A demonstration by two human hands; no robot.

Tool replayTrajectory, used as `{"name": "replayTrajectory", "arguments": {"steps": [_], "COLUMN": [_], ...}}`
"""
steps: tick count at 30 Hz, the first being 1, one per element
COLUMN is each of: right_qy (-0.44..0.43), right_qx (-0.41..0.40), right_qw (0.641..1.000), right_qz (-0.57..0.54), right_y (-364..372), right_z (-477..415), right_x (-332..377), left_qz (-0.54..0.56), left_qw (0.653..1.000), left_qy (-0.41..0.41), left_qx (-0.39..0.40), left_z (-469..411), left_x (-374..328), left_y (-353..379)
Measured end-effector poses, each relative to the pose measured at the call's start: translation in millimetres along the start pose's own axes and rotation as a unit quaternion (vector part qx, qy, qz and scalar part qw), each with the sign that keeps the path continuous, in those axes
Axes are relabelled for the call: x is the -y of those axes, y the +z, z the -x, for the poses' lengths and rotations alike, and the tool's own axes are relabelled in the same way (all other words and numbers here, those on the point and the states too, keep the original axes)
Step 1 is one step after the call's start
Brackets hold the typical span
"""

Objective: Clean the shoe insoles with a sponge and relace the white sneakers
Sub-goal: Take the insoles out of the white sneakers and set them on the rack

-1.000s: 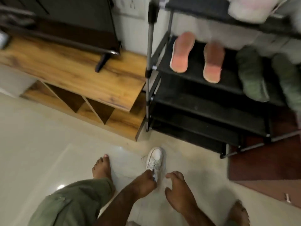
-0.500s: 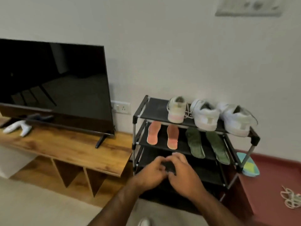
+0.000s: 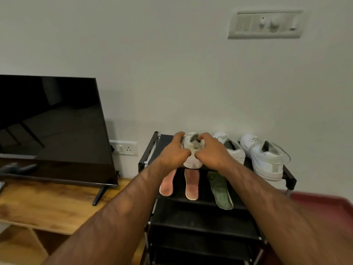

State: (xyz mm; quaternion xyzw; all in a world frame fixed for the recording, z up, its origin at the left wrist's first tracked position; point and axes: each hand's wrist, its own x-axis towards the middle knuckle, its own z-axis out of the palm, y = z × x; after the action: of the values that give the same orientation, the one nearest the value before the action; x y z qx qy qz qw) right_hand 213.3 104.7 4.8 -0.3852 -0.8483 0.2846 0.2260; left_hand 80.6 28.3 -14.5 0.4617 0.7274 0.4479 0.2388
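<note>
1. A single view: the head camera, worn by the person, faces a wall, tilted slightly down.
2. It sits close above the shoe rack; the left hand and right hand reach away from the lens, gripping a sneaker near frame centre.
3. Its wide angle takes in the television at left and the switch plate high at right.

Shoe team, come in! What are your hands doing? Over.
Left hand, right hand grip sneaker on rack top. Insoles one shelf down. Second sneaker close at right.
</note>
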Motion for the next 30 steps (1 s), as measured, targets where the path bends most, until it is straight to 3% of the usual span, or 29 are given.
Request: {"name": "replayTrajectory", "arguments": {"steps": [7, 15, 20, 30], "right_qy": [0.017, -0.014, -0.044, -0.054], "right_qx": [0.053, 0.009, -0.021, 0.026], "right_qw": [0.994, 0.989, 0.983, 0.982], "right_qz": [0.09, 0.145, 0.176, 0.179], "right_y": [24, 41, 40, 61], "right_z": [-56, -51, 9, 185], "right_x": [-25, -38, -27, -52], "left_qz": [-0.126, -0.221, -0.302, -0.346], "left_qw": [0.99, 0.973, 0.949, 0.932], "left_qy": [0.011, 0.045, 0.092, 0.101], "left_qx": [0.063, 0.045, -0.002, 0.043], "left_z": [-49, -44, 10, 179], "left_x": [7, 9, 8, 39], "left_y": [16, 27, 27, 59]}}
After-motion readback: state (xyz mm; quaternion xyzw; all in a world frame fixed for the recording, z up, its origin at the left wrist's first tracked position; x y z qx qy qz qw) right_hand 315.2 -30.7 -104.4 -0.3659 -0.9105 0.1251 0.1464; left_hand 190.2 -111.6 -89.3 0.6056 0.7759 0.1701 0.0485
